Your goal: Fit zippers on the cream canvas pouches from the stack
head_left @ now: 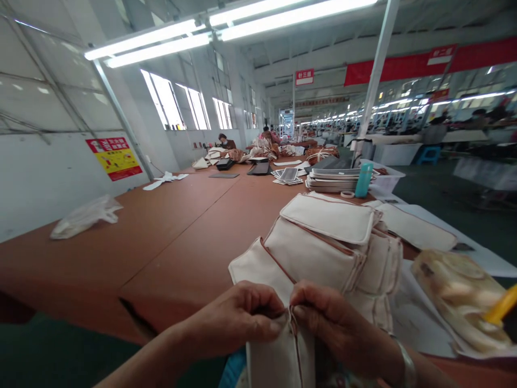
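- Across the whole lower half, from nine o'clock through to three, a long brown worktable [169,237] runs away toward twelve o'clock, its near edge at the person's body
- At one o'clock on that table, a heap of cream fabric panels [331,242] edged with brown piping lies stacked and slumped, the topmost flap lying nearly flat
- At four o'clock, white paper sheets [476,253] cover the table's right side, and on them lies a clear bag of pale round pieces [460,296], with something yellow at its right end, too blurred to name
- At six o'clock, close to the body, one cream panel [278,355] with a brown piped seam is held upright between both hands; its far corner touches the heap
- The left hand [238,318] is closed, thumb and fingertips pinching the panel's top edge just left of the seam
- The right hand [331,323] is closed likewise, pinching the same edge just right of the seam, its knuckles nearly meeting the left; a pale bangle sits at its wrist
- At nine o'clock, a crumpled clear plastic bag [86,215] rests near the wall
- At twelve o'clock, well apart, a teal bottle [363,180] stands upright beside a stack of grey trays [333,180]
- Further off at twelve, seated people work at the table's far end
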Motion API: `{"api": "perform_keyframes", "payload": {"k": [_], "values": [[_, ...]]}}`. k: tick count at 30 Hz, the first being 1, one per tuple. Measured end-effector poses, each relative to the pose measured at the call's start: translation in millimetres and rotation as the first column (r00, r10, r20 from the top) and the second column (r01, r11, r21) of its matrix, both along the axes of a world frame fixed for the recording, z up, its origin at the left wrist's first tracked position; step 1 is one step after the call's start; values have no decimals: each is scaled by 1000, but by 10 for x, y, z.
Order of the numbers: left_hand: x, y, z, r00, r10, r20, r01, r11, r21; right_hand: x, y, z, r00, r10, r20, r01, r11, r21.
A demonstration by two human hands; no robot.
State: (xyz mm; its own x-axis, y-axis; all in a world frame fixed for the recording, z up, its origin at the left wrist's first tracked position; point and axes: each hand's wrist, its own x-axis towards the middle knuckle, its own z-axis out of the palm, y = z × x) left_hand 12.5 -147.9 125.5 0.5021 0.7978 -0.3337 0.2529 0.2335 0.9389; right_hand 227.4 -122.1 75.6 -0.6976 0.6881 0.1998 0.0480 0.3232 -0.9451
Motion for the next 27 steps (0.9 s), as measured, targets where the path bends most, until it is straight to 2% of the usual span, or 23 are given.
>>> {"api": "perform_keyframes", "payload": {"k": [5,9,12,18,21,24,27], "values": [[100,44,-15,992,94,-79,-93,996,17,-9,35,-84,998,-59,-13,58,998,-17],[197,63,-55,982,178,-60,-181,982,-50,6,39,-181,996,-76,-42,71,993,-95],[234,66,-85,978,192,-86,-194,981,-17,10,48,-213,990,-100,-99,86,986,-140],[260,68,-178,956,228,-185,-206,970,131,-9,82,-170,984,-11,-178,-48,944,-327],[281,71,-243,960,245,-136,-235,968,82,9,89,-178,985,-15,-171,-52,923,-381],[290,72,-277,965,235,-118,-230,972,53,19,71,-205,990,-59,-131,7,932,-362],[290,73,-251,960,209,-186,-180,970,162,3,38,-226,993,-95,-77,68,952,-297]]}}
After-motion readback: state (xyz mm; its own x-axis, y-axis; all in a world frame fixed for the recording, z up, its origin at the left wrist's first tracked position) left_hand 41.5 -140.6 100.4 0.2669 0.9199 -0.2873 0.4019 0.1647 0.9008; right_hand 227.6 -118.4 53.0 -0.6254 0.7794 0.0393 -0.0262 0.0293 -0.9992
